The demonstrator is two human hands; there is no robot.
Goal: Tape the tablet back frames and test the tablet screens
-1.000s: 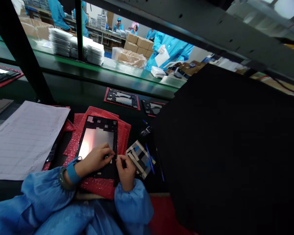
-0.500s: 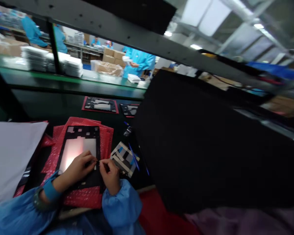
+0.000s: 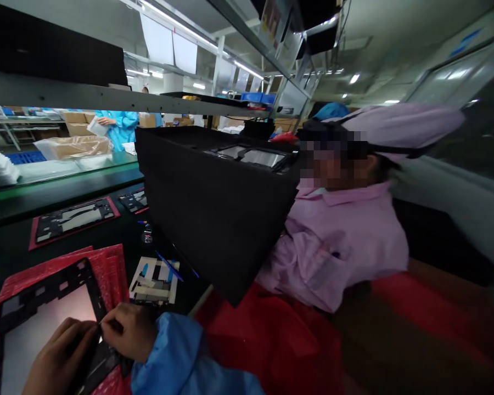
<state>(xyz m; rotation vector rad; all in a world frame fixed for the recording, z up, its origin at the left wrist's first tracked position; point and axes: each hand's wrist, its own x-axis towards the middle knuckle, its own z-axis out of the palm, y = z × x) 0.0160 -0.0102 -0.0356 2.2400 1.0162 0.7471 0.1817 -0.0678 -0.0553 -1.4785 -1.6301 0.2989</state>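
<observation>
At the lower left lies a black-framed tablet panel (image 3: 33,329) with a pale, shiny middle. Red bubble wrap (image 3: 107,269) is under it. My left hand (image 3: 63,351) rests over the panel's lower right part, its thumb and fingertips pinched together. Just right of it, my right hand (image 3: 129,332) is closed in a pinch at the panel's right edge. Both sets of fingertips nearly meet; whatever is between them is too small to make out. Close beyond my right hand sits a flat card (image 3: 154,280) with strips of tape, a blue pen (image 3: 169,266) lying on it.
A tall black partition (image 3: 218,214) stands to the right. Beyond it sits a co-worker in a pink smock (image 3: 337,247). Two more panels, one of them a framed panel (image 3: 74,218) on red wrap, lie at the back. A green-edged conveyor (image 3: 66,186) runs behind them.
The view has swung to the right, so the panel and my hands appear further left and lower, and the co-worker has come into sight. Both hands stay pinched at the panel's edge.
</observation>
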